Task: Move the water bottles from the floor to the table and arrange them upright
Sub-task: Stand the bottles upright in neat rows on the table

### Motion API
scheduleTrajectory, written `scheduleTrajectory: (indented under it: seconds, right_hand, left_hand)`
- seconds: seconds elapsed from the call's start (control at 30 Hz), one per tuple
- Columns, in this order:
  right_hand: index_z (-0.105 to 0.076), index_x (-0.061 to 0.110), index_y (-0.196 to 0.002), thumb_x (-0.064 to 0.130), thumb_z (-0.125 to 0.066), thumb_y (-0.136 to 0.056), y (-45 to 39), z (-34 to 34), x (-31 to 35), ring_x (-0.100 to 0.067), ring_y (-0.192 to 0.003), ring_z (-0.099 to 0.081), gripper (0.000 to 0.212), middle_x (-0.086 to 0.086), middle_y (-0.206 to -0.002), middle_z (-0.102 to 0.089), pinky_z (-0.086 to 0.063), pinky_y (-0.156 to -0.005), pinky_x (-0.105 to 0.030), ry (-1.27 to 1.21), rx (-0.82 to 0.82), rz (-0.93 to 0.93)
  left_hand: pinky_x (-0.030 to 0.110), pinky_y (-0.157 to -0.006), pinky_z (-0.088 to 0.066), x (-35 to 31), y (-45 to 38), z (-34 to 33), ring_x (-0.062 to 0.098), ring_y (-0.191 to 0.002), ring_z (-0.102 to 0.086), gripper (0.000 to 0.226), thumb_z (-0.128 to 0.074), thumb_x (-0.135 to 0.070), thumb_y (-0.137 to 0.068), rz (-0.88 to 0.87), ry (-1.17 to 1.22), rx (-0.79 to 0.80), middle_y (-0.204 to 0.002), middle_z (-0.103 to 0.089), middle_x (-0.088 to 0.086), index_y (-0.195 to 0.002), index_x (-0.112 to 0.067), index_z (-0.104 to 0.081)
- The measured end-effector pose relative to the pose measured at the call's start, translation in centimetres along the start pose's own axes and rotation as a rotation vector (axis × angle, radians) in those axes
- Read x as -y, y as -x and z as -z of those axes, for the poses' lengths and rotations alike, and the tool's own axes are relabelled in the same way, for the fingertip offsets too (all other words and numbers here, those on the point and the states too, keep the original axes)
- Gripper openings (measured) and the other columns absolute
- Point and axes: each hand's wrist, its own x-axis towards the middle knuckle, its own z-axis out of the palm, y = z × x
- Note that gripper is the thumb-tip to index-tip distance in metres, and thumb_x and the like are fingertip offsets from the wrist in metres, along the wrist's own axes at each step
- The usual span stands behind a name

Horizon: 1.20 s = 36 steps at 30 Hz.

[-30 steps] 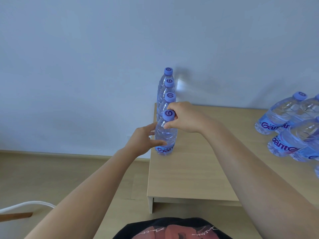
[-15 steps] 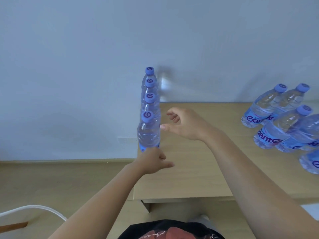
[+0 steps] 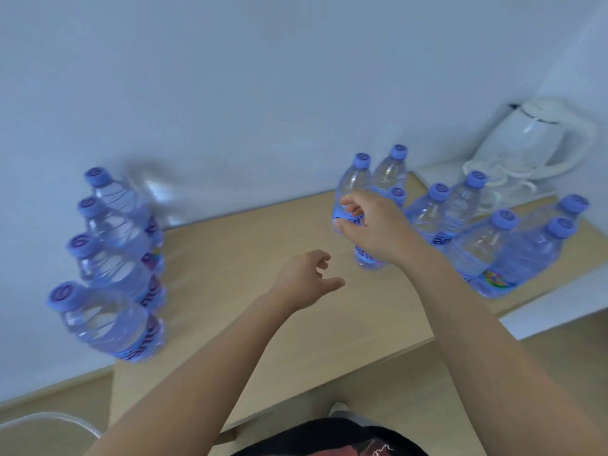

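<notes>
A row of several upright clear water bottles [image 3: 112, 324] with blue caps stands along the left edge of the light wooden table [image 3: 246, 291]. A cluster of several more bottles [image 3: 477, 245] stands at the table's far right. My right hand [image 3: 371, 228] curls its thumb and fingers round the body of the cluster's leftmost bottle [image 3: 353, 179], which stands upright. My left hand [image 3: 306, 278] hovers over the middle of the table with loosely curled fingers and holds nothing.
A white electric kettle [image 3: 533, 136] with its coiled cord stands behind the cluster at the far right corner. A pale wall runs along the back. A white curved object [image 3: 49, 422] shows over the wooden floor at lower left.
Both hands have let go of the front bottle in the left row. My right hand moved right to the cluster and closed on a bottle; the view swung right.
</notes>
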Motion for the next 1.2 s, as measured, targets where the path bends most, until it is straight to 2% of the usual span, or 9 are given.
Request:
scheduleTrajectory:
  seconds: [0.17,0.3,0.37,0.47,0.53,0.67,0.9,1.07,1.2]
  right_hand:
    - [-0.059,0.004,-0.112,0.014,-0.061,-0.085,-1.6,3.9,-3.6,-0.024,-0.108,-0.050,0.030,-0.012,-0.112,-0.058,-0.030,-0.083,-0.018,0.075,-0.162,0.024]
    - [-0.051,0.009,-0.123,0.020,-0.063,-0.083,-2.8,4.7,-6.1,-0.027,-0.115,-0.040,0.043,-0.011,-0.124,-0.047,-0.027,-0.088,-0.023,0.126,-0.109,-0.008]
    - [-0.045,0.015,-0.127,0.020,-0.060,-0.083,-3.1,4.7,-7.1,-0.018,-0.104,-0.046,0.047,-0.004,-0.126,-0.046,-0.034,-0.079,-0.025,0.073,-0.001,-0.042]
    - [-0.050,0.019,-0.112,0.016,-0.056,-0.082,-3.6,4.8,-8.0,-0.001,-0.071,-0.046,0.030,0.002,-0.100,-0.054,-0.031,-0.057,-0.017,0.057,0.056,-0.049]
    - [-0.052,0.019,-0.105,0.015,-0.056,-0.081,-3.9,4.8,-8.3,-0.003,-0.067,-0.045,0.024,0.005,-0.088,-0.052,-0.030,-0.055,-0.016,0.040,0.053,-0.033]
    - [-0.054,0.017,-0.104,0.015,-0.057,-0.081,-4.1,5.0,-8.6,-0.007,-0.071,-0.050,0.023,0.003,-0.089,-0.057,-0.037,-0.060,-0.020,0.000,0.084,0.005]
    - [-0.057,0.016,-0.101,0.016,-0.060,-0.077,-4.4,4.1,-6.9,-0.020,-0.089,-0.059,0.025,-0.003,-0.098,-0.063,-0.050,-0.081,-0.041,-0.027,0.112,0.048]
    - [-0.057,0.018,-0.098,0.016,-0.061,-0.077,-5.0,2.1,-4.4,-0.020,-0.085,-0.060,0.021,-0.003,-0.095,-0.064,-0.050,-0.079,-0.039,-0.034,0.158,0.080]
    - [-0.059,0.016,-0.095,0.016,-0.063,-0.076,-5.9,-0.1,-1.3,-0.020,-0.084,-0.061,0.019,-0.003,-0.090,-0.066,-0.051,-0.079,-0.041,-0.064,0.210,0.129]
  left_hand:
    - [0.024,-0.081,-0.043,-3.5,-3.9,-2.7,0.013,-0.101,-0.056,0.071,-0.073,-0.038,-0.075,-0.041,-0.014,-0.074,-0.125,-0.055,-0.001,-0.136,-0.019,-0.041]
    - [0.033,-0.090,-0.046,-5.0,-6.1,-4.0,0.018,-0.114,-0.053,0.074,-0.074,-0.039,-0.072,-0.059,0.002,-0.139,-0.132,-0.051,-0.001,-0.135,-0.021,-0.040]
    - [0.033,-0.089,-0.045,-5.4,-6.9,-4.4,0.017,-0.116,-0.050,0.076,-0.075,-0.039,-0.071,-0.056,0.042,-0.153,-0.132,-0.049,-0.004,-0.135,-0.023,-0.038]
    - [0.028,-0.082,-0.040,-6.1,-7.7,-4.9,0.011,-0.104,-0.048,0.077,-0.076,-0.039,-0.068,-0.058,0.109,-0.195,-0.115,-0.046,-0.011,-0.133,-0.025,-0.037]
    - [0.027,-0.080,-0.040,-6.5,-8.2,-5.2,0.011,-0.101,-0.048,0.070,-0.077,-0.036,-0.067,-0.071,0.122,-0.213,-0.112,-0.048,-0.011,-0.127,-0.024,-0.043]
    - [0.027,-0.080,-0.041,-6.4,-8.6,-5.5,0.012,-0.103,-0.051,0.061,-0.077,-0.034,-0.068,-0.062,0.168,-0.231,-0.112,-0.053,-0.011,-0.121,-0.026,-0.048]
    - [0.035,-0.089,-0.049,-5.2,-7.8,-4.4,0.012,-0.108,-0.055,0.065,-0.078,-0.034,-0.068,-0.033,0.193,-0.238,-0.118,-0.059,-0.010,-0.125,-0.027,-0.049]
    - [0.012,-0.071,-0.041,-2.9,-6.0,-2.2,0.004,-0.101,-0.057,0.056,-0.079,-0.031,-0.067,-0.003,0.253,-0.268,-0.109,-0.061,-0.018,-0.117,-0.034,-0.053]
    - [0.013,-0.071,-0.039,-0.4,-4.2,0.8,0.004,-0.102,-0.057,0.057,-0.079,-0.029,-0.068,0.038,0.286,-0.273,-0.108,-0.064,-0.018,-0.119,-0.037,-0.054]
